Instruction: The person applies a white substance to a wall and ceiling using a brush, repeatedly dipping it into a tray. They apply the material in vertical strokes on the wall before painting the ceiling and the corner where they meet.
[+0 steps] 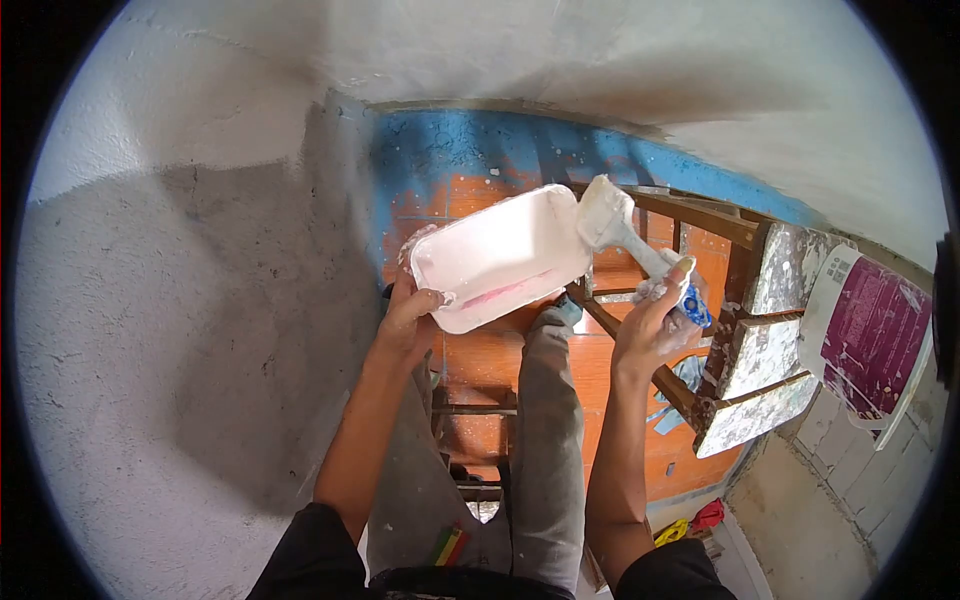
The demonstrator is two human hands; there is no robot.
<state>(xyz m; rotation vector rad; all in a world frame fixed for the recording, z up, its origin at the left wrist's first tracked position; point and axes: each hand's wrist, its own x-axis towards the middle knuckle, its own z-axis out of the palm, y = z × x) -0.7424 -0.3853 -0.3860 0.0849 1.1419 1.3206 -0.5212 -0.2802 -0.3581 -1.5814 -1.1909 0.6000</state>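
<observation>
My left hand [405, 312] grips a white plastic tub [495, 255] by its left end, the thumb over the rim. The tub is tilted so its inside shows, smeared white with a pink streak along the lower side. In my right hand [650, 335] is a paintbrush [606, 216], its handle wrapped by my fingers and its white-coated bristles pointing up and left. The bristle head is beside the tub's right end. White paint marks the brush handle and my right fingers.
A paint-spattered wooden stepladder [770, 345] stands at the right, with a white bucket with a purple label [872, 335] beside its top. Below lies an orange tiled floor [480, 355]. A partly painted wall [240, 330] rises close on the left; a blue band [450, 140] edges the wall ahead.
</observation>
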